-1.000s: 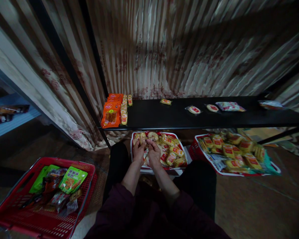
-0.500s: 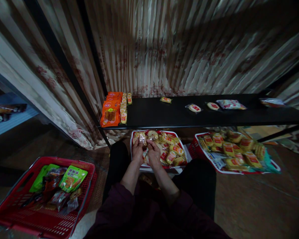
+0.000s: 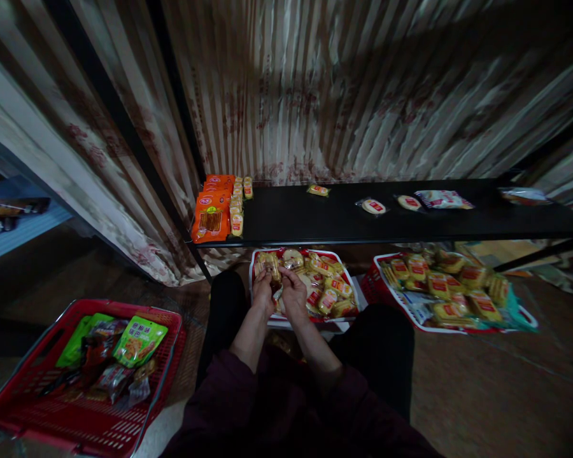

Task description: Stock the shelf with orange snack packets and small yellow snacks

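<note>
Over the near end of the middle basket (image 3: pixel 351 289), my left hand (image 3: pixel 263 292) is closed on a small clear-wrapped packet of biscuits (image 3: pixel 269 262). My right hand (image 3: pixel 294 295) pinches the same packet from its right side, fingertips close to the left ones. Parts of the packet are hidden behind my fingers. Many similar wrapped biscuit packets (image 3: pixel 328 300) with red labels fill the basket below and to the right of my hands.
A black shelf (image 3: pixel 286 219) runs behind the basket, with orange snack bags (image 3: pixel 212 213) and a row of small biscuit packs (image 3: pixel 237 222) at its left. Another filled basket (image 3: pixel 373 287) stands right. A red basket (image 3: pixel 23 397) with green pouches (image 3: pixel 140 342) stands left.
The packet has turned a little between my hands, so its stacked biscuits show more and the shiny wrapper face less. Both hands stay almost in place.
</note>
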Available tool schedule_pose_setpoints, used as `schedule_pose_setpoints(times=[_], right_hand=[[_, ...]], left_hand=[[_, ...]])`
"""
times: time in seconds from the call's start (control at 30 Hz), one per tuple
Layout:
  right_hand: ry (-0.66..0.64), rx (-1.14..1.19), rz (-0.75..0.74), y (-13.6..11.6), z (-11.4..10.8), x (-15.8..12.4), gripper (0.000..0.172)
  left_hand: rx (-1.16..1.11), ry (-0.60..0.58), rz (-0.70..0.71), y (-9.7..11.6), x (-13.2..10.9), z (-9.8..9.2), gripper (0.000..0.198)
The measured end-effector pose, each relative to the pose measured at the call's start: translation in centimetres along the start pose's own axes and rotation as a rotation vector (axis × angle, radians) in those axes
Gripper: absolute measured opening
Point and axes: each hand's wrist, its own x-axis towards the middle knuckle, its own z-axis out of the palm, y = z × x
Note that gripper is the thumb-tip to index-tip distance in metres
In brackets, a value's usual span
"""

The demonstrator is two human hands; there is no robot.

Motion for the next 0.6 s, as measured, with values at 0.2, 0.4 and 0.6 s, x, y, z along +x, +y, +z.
schedule_pose_setpoints(times=[0.2,0.4,0.6], right_hand=[[0.002,-0.189,-0.174,-1.1,-0.1,-0.3,0.032],[-0.035,-0.373,-0.32,-1.6,-0.1,-0.3,0.031],[-0.057,-0.499,-0.339,-1.6,-0.3,-0.4,0.032]], left_hand=[[0.021,-0.006,0.042,0.1,0.0,0.1,0.017],[-0.043,0.048,-0.04,0.3,-0.2,0.4,0.011],[-0.071,-0.004,-0.088,0.1,-0.2,0.3,0.014]])
